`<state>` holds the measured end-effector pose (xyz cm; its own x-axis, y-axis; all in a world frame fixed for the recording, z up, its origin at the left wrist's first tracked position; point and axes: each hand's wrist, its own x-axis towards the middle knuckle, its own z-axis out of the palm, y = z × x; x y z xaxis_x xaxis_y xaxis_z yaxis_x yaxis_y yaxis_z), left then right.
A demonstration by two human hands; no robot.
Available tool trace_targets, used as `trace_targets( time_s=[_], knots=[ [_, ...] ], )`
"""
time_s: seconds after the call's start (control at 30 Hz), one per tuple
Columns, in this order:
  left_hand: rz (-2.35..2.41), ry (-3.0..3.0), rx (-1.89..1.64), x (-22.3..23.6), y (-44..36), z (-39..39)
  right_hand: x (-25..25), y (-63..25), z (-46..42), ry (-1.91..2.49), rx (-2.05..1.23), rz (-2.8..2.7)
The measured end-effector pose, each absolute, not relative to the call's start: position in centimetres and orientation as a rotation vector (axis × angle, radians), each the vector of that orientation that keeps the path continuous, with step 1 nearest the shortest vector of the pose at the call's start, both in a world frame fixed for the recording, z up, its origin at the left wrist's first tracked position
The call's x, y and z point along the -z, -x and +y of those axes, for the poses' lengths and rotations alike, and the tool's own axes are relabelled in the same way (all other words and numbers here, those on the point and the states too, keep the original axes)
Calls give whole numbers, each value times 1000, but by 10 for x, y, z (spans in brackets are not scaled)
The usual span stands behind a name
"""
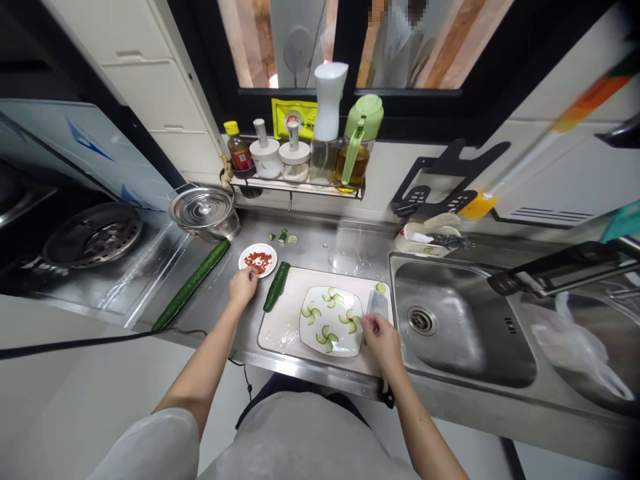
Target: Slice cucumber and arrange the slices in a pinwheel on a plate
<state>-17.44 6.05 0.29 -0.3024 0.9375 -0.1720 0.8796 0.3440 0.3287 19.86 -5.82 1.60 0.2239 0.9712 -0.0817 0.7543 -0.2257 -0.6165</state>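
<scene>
From my left hand (pixel 243 287), the short dark-green cucumber piece (pixel 277 287) blocks three o'clock, before the squarish white plate (pixel 310 335). I could pass at the plate's twelve o'clock over bare steel counter (pixel 345 250). At my right hand's (pixel 383 340) twelve o'clock lies a flat grey blade (pixel 378 305), seemingly a knife's, partly hidden.

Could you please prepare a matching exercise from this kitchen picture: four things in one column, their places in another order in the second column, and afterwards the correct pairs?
Things
1. Long cucumber
2. Square plate
3. Chopped red pieces
4. Oil bottle with green lid

Places
A. On the cutting board
B. On the shelf
C. On the steel counter
D. On the small round plate

Pairs: 1-C, 2-A, 3-D, 4-B
</scene>
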Motion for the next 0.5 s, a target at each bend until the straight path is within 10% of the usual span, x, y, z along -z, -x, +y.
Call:
trace_targets(
  time_s=[0.5],
  knots=[
    [2177,-1872,-52,9,184,101,-15,-202,-67,2066,-630,-1583]
  ],
)
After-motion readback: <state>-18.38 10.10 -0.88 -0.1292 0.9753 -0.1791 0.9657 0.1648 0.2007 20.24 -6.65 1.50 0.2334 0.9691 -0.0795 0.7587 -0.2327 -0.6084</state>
